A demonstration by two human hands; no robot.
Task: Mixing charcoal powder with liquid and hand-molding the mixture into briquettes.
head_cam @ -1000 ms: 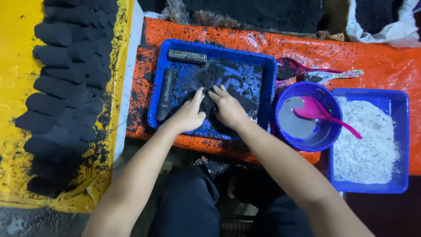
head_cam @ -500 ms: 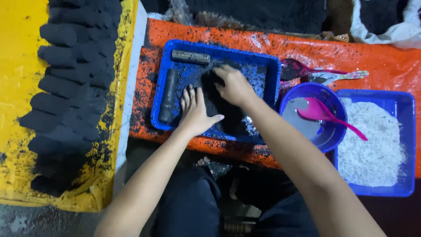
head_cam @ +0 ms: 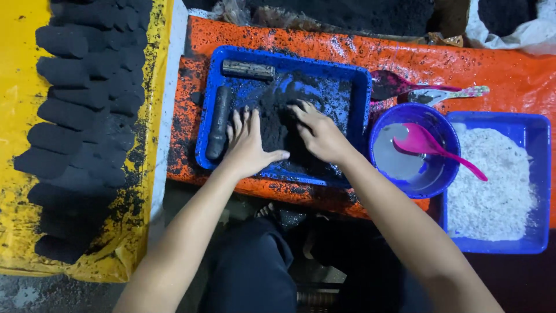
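Over the blue tray (head_cam: 359, 81), both hands press flat on a black powder heap (head_cam: 278, 124).

Left hand (head_cam: 248, 145) lies palm down with fingers spread, gripping nothing, at the heap's left edge; right hand (head_cam: 318, 133) rests open on its right side, fingertips curled into the powder. Beside the left hand a dark cylinder (head_cam: 219, 123) lies lengthwise, and a second roll (head_cam: 248, 69) lies across the tray's top. To the right stands a blue bowl (head_cam: 414, 179) holding a pink spoon (head_cam: 431, 146), then a blue tub (head_cam: 541, 174) of white powder. Black briquettes (head_cam: 75, 110) sit in rows on the yellow sheet (head_cam: 14, 104) at left.
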